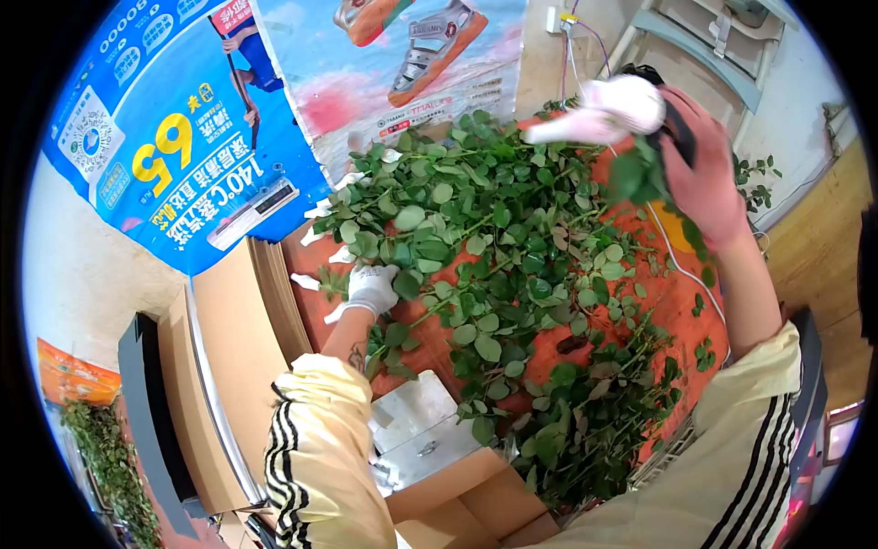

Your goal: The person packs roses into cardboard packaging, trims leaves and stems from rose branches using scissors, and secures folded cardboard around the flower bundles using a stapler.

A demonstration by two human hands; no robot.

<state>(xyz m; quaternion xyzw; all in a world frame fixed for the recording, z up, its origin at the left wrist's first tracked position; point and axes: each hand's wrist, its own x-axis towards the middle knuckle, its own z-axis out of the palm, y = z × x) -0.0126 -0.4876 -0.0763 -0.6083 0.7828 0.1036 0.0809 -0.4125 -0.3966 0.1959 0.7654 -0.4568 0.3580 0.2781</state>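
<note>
Held up at upper right in the curled fingers of the right hand [706,174]: seemingly a pale pink-white, bulb-shaped bloom [631,102], blurred, beside a black object [678,133]. Lower down, with white-gloved left hand [372,287], placed among glossy green leafy stems [508,215] on the red-orange surface [546,348], near white-sheathed tips [305,282]; fingers bent, impossible to tell whether gripping.

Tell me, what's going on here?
Someone is working over leafy stems heaped on a red-orange table. The white-gloved left hand is at the heap's left side; whether it grips a stem is unclear. The right hand holds up a blurred white-and-pink item over the far right.
</note>
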